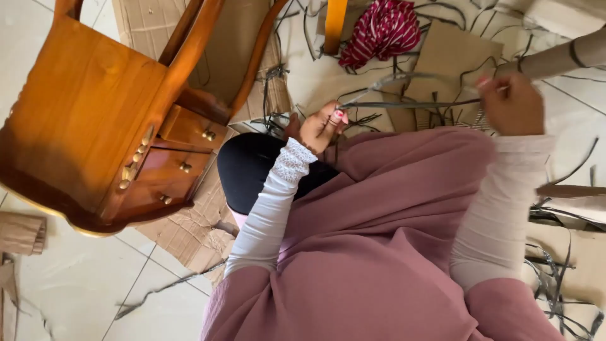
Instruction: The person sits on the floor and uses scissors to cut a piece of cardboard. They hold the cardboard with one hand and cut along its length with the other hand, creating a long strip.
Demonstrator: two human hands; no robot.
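Head view: the left hand (320, 126) pinches one end of a dark strap (410, 103) between closed fingers, just above the lap. The right hand (512, 104) grips the other end, fingers curled shut on it, though motion blur hides how firmly. The strap runs taut between the two hands, over flattened cardboard (451, 53) strewn with loose strap offcuts (555, 278).

Likely trouble, as a judgement: pulled this tight, the strap could slip from the blurred right hand and whip back toward the left fingers. Its thin edge may cut into skin if the pull is sharp. The tangle of offcuts around the knees could snag the working length or get picked up with it. A small wooden cabinet (88, 120) lies tipped on its side just beside the left arm; a wide elbow swing could knock its drawers. The pink cloth (385, 240) on the lap may also catch a loose end.
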